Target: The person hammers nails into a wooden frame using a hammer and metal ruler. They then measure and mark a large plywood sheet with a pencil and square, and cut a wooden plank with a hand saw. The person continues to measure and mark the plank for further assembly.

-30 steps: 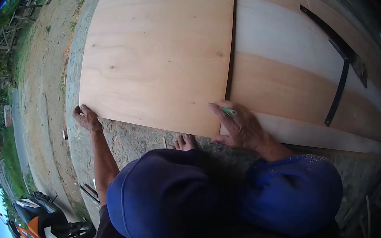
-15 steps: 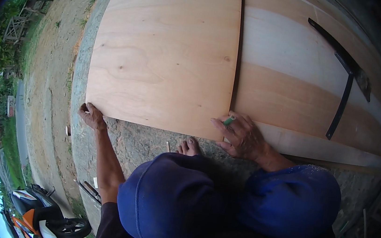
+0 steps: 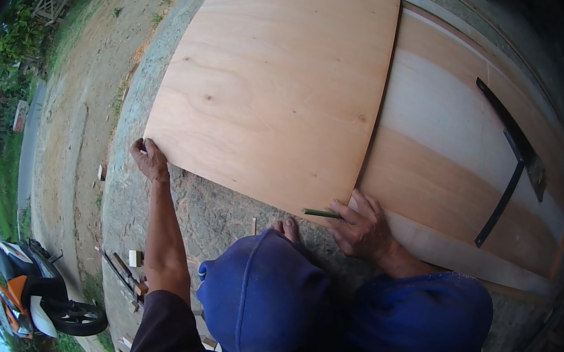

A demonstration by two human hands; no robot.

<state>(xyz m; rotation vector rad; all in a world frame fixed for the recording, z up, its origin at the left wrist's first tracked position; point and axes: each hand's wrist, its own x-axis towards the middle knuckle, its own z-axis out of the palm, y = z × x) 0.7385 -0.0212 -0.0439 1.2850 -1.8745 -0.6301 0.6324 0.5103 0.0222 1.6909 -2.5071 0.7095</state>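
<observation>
A large light plywood sheet (image 3: 271, 91) lies in front of me, its right part overlapping a second wooden panel (image 3: 436, 103). My left hand (image 3: 151, 160) pinches the sheet's near left corner, thumb and fingers closed on it. At the near right corner, my right hand (image 3: 363, 227) is curled with a green pencil (image 3: 323, 213) between its fingers, pointing left over the sheet. Its fingers also rest along the sheet's right edge. My bent knees in blue trousers (image 3: 261, 299) are close below, and bare toes (image 3: 287, 228) show under the sheet's near edge.
On the right panel lie a black-handled hand saw (image 3: 510, 129) and a dark flat bar (image 3: 499, 204). Rough concrete (image 3: 211, 217) is underneath. Tools and wood offcuts (image 3: 125, 273) lie at my left, with a parked motorcycle (image 3: 39, 291) beyond. A dirt strip (image 3: 87, 119) runs along the left.
The view has shifted, so the sheet and panel appear tilted and moved right. The pencil has turned from pointing at me to lying sideways. Both hands keep to the sheet's corners.
</observation>
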